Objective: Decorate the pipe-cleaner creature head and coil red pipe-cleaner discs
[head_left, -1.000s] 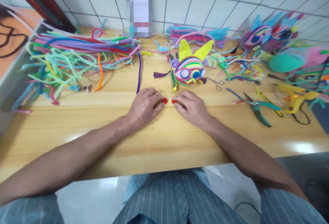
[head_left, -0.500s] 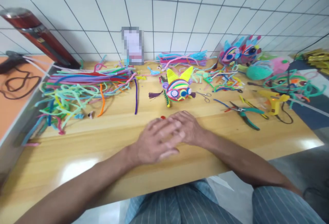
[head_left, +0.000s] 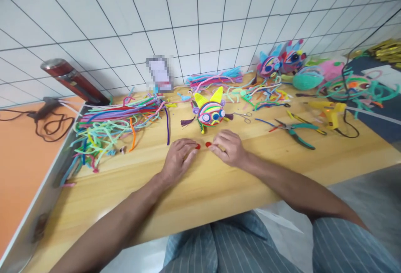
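Note:
My left hand (head_left: 179, 158) rests low over the table, its thumb and fingertips closed on a small round red disc (head_left: 198, 146). Just to the right, my right hand (head_left: 230, 148) pinches a second red disc (head_left: 208, 144). A narrow gap separates the two discs. Behind them stands a colourful animal head made of coiled pipe cleaners (head_left: 212, 112), with yellow pointed ears, round eyes and a purple tassel at its left. Scissors (head_left: 244, 116) lie at its right side.
Bundled and loose pipe cleaners (head_left: 106, 124) cover the left of the table (head_left: 150, 218). Pliers (head_left: 296, 133), a yellow cutter (head_left: 305, 122) and a yellow glue gun (head_left: 332, 114) lie right. Finished heads (head_left: 269, 66) stand at the back. A dark red flask (head_left: 75, 81) leans left.
My hands were together, the left partly over the right, with one red disc showing behind them. Now they are apart, each at a red disc. The camera view has shifted.

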{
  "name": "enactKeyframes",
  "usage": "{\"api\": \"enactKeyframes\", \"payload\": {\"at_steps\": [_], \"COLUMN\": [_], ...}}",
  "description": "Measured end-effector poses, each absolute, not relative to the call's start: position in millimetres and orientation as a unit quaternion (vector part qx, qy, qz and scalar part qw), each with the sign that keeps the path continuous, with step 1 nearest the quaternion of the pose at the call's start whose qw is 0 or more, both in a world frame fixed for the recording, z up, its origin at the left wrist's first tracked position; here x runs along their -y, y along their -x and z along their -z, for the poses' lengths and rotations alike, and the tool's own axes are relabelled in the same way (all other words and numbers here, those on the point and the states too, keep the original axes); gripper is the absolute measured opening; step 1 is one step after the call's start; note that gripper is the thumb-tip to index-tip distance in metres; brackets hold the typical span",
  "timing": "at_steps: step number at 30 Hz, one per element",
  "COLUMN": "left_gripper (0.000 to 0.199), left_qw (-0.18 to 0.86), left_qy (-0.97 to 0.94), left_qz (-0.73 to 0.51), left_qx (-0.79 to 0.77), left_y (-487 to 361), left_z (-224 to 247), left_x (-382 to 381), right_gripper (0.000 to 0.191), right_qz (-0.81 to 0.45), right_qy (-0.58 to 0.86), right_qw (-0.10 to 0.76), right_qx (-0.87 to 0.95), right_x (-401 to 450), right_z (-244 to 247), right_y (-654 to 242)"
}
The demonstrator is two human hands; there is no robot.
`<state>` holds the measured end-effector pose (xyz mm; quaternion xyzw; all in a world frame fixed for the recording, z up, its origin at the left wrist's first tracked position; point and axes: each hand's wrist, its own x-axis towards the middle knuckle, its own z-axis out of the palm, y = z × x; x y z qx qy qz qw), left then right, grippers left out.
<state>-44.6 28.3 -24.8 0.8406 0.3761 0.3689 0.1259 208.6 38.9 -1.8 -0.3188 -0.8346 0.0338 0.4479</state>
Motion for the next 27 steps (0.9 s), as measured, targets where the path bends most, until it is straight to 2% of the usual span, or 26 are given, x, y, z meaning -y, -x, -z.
{"api": "enactKeyframes", "payload": {"at_steps": [5, 10, 13, 17, 22, 27], "left_gripper": [0.019, 0.028, 0.03, 0.03, 0.038, 0.054], "left_qw": [0.076, 0.055, 0.053, 0.087, 0.205, 0.274], "left_qy": [-0.837, -0.854, -0.862, -0.84, -0.715, -0.701], "left_qz": [-0.379, -0.313, -0.293, -0.321, -0.399, -0.359], "left_qx": [-0.388, -0.412, -0.411, -0.428, -0.536, -0.552], "left_y": [42, 42, 42, 41, 27, 7], "left_z": [24, 22, 20, 18, 8, -3], "left_x": [-29, -29, -26, -23, -48, -90], "right_gripper": [0.012, 0.035, 0.05, 0.06, 0.062, 0.062], "right_qz": [-0.095, -0.272, -0.36, -0.404, -0.414, -0.431], "right_qy": [0.425, 0.5, 0.516, 0.541, 0.552, 0.527], "right_qw": [0.565, 0.616, 0.595, 0.545, 0.508, 0.476], "right_qx": [0.701, 0.545, 0.501, 0.498, 0.515, 0.557], "right_x": [-61, -91, -109, -125, -137, -145], "right_z": [0, -2, 1, 6, 5, 6], "right_y": [-216, -226, -238, -251, -260, -263]}}
